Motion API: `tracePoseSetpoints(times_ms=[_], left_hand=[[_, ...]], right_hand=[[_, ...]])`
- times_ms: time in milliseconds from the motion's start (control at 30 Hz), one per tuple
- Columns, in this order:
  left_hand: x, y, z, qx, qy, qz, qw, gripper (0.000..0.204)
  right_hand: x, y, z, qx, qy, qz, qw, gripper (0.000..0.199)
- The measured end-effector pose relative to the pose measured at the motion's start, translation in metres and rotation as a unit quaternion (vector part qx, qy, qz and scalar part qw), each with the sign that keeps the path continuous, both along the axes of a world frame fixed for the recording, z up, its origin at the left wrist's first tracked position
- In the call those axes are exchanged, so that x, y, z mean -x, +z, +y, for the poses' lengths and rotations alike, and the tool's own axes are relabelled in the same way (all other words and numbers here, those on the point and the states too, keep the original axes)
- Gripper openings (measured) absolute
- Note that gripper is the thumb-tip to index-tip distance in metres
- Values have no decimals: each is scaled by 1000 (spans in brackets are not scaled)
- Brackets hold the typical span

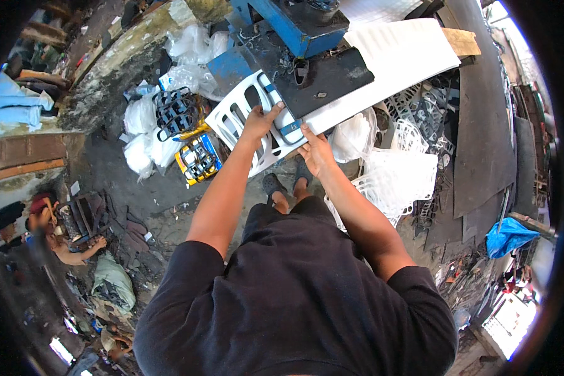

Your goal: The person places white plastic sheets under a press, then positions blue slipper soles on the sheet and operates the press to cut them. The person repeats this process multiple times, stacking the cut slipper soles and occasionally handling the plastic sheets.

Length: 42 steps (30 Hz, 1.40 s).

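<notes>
Left hand (pixel 260 121) and right hand (pixel 315 150) grip a white punched sheet (pixel 235 116), fingers curled over its edge, apparently against the dark press bed (pixel 332 78).

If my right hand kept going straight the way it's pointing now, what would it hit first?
Probably the dark plate of the blue machine: the right hand points up and away at the white cut-out sheet's edge, under that plate. Depth is unclear.

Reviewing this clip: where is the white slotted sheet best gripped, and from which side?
Probably by its near edge, from the person's side: the white slotted sheet is thin and flat, its far part lies by the dark press plate, and both hands pinch there.
</notes>
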State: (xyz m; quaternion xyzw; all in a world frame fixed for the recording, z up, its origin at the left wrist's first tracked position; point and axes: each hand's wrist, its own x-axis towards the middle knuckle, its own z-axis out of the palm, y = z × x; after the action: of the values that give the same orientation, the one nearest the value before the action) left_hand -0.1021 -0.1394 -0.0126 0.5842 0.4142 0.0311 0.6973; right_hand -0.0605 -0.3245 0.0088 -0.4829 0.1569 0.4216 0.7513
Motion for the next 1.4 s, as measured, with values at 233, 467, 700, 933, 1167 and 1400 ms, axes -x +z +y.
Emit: tracePoseSetpoints(times_ms=[233,467,700,933,1167,1400], left_hand=[[13,21,1,192,100,-109,970,31],[46,49,23,296,73,-230,924,48],[43,49,23,96,25,-257,961,52],[31,64,20,214,53,-239,946,50],[18,55,44,187,90,-260,943,24],[29,61,40,-355,175,-104,913,59]], right_hand=[[22,3,0,-2,33,21,999,50],[12,-11,5,116,118,11,986,48],[-25,129,49,267,304,-475,782,52],[-81,152,121,252,350,-576,694,59],[-65,166,97,228,266,-616,706,44],[-44,208,51,213,157,-604,752,39]])
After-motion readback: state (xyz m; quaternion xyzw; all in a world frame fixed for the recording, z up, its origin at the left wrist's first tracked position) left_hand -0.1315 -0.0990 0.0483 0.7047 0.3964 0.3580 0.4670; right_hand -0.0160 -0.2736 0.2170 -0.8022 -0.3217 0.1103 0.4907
